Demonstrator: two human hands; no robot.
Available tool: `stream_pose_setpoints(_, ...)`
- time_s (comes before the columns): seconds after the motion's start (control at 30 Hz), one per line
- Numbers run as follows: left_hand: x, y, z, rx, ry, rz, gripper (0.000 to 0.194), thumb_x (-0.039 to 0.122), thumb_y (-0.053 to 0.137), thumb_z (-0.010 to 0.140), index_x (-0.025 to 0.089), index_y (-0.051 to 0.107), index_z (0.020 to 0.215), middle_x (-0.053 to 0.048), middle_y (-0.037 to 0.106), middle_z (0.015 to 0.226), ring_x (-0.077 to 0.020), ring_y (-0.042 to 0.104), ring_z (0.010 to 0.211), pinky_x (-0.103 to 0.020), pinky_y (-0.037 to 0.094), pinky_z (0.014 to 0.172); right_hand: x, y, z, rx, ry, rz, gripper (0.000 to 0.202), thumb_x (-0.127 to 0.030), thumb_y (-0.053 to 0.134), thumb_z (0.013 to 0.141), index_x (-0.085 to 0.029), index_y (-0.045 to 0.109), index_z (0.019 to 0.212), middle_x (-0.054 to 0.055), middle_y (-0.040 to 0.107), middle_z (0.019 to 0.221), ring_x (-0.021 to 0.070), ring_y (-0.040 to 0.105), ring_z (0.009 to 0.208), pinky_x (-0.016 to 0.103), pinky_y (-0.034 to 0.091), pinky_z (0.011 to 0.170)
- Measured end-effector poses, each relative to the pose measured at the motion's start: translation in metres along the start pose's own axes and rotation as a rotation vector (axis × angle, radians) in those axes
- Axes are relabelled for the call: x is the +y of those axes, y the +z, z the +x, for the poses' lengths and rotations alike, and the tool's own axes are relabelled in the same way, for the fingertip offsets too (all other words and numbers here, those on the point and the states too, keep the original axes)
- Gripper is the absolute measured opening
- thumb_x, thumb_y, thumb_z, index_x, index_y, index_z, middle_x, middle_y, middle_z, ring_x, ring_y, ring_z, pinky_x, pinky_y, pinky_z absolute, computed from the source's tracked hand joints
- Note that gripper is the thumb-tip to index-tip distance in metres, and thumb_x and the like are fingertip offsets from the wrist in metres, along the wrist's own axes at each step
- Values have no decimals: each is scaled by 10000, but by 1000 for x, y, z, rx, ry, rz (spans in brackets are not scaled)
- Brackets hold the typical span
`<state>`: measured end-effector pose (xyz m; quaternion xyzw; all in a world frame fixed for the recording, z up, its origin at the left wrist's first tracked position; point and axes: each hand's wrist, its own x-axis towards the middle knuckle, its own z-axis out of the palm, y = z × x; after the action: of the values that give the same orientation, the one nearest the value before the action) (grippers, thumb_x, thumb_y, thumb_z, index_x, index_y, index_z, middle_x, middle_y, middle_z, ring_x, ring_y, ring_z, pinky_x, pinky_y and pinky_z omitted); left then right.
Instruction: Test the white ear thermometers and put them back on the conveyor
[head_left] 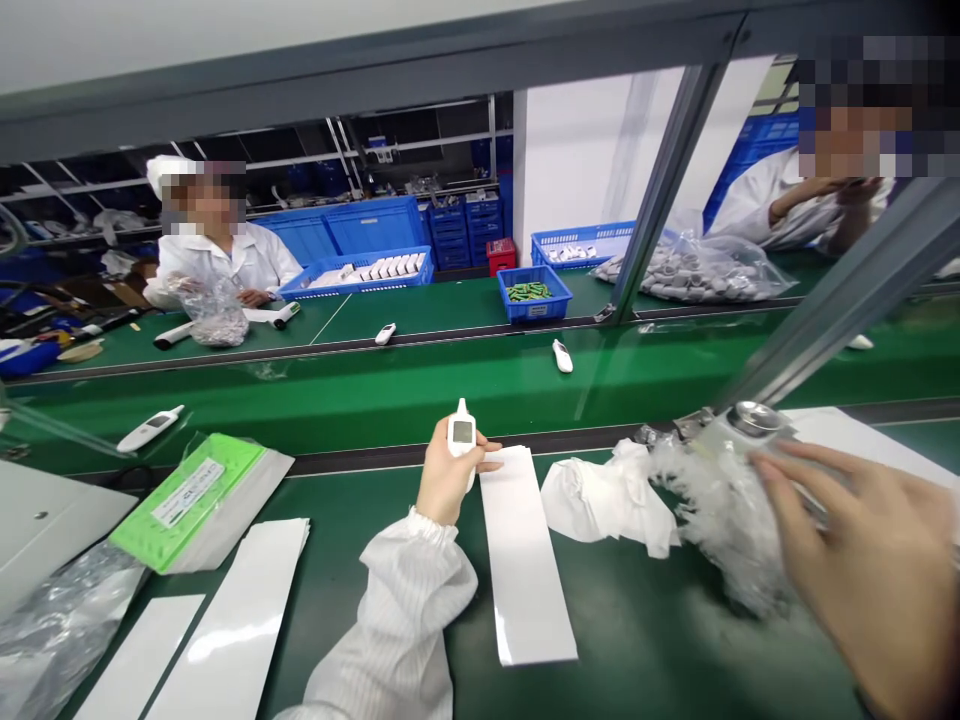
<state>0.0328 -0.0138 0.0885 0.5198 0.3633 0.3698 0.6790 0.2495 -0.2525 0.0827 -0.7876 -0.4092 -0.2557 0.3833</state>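
My left hand [444,482] is wrapped round a white thermometer-like device [462,434], held upright with its small grey screen showing. It is beside the top of a stack of white glossy strips [527,560]. At the right, my right hand [847,520] has its fingers on a grey-and-silver object with a round metal top [756,418]; blur hides what exactly it is. Clear crumpled plastic [739,530] lies just left of that hand. A crumpled white cloth [607,495] rests between the strips and the plastic.
A green belt [330,400] crosses ahead, carrying several white devices, one at the left [151,428]. A green packet [187,500] and more white strips [232,620] lie left. Metal posts [667,190] rise ahead. Two people in white work beyond, near blue bins [534,310].
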Motion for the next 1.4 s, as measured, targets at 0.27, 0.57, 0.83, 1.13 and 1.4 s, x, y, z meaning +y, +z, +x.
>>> stream_pose_setpoints(0.27, -58, 0, 21, 77, -8, -43, 366, 87, 743, 621, 167, 522, 901, -6, 657, 794, -247, 701, 954, -439, 481, 957, -88, 125, -11, -493, 78, 554, 129, -299, 598, 871, -223, 702, 876, 57, 696, 954, 241, 638, 942, 421, 503, 860)
stream_pose_setpoints(0.57, -74, 2, 22, 97, 22, -105, 377, 85, 744, 642, 175, 525, 935, 12, 660, 783, -227, 709, 930, -406, 469, 968, -85, 177, -31, -520, 228, 539, 195, -312, 575, 853, -179, 716, 874, 102, 684, 981, 264, 641, 923, 426, 509, 837)
stream_pose_setpoints(0.83, -71, 4, 21, 106, 24, -110, 404, 80, 748, 640, 187, 519, 954, 29, 655, 754, -215, 714, 909, -387, 478, 955, -84, 185, -31, -510, 290, 614, 309, -427, 525, 883, -194, 713, 808, 112, 699, 959, 265, 662, 893, 407, 527, 785)
stream_pose_setpoints(1.13, -73, 3, 22, 99, 29, -62, 420, 66, 729, 655, 180, 514, 997, 25, 657, 777, -227, 712, 934, -406, 471, 964, -85, 192, -26, -486, 291, 585, 170, -297, 571, 830, -197, 652, 719, 83, 686, 855, 235, 647, 805, 374, 515, 731)
stream_pose_setpoints(1.4, -77, 3, 25, 104, 54, -47, 457, 68, 743, 645, 186, 507, 1017, 31, 653, 758, -214, 712, 897, -394, 481, 947, -94, 165, -28, -498, 73, 531, 65, -163, 592, 759, -208, 603, 714, 53, 671, 908, 256, 556, 944, 426, 418, 884)
